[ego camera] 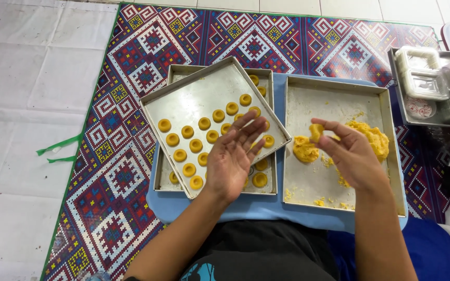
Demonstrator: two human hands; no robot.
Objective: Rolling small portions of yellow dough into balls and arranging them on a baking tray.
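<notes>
On the patterned floor mat (131,208), a person is sitting behind a low blue board (246,211) that is carrying three metal trays. The right hand (351,156) is pinching a small lump of yellow dough (316,130) between thumb and fingertips, holding it just above the right tray (334,101), near the main dough mass (372,138) and a smaller torn portion (305,150). The left hand (234,156) is hovering palm up with fingers spread and empty, over the tilted top tray (194,101). That tray is lying askew across a lower tray (266,190), its long axis running diagonally from near left to far right. About sixteen round, dimpled dough pieces (188,131) are sitting on it in loose diagonal rows, and a few more are showing on the lower tray. In my judgement the shaping is roughly midway: the top tray is about half filled, and a considerable amount of dough is remaining unportioned. The pinched lump is irregular, so no clear long axis can be told. Clear plastic containers (417,67) are standing on a further tray at far right.
</notes>
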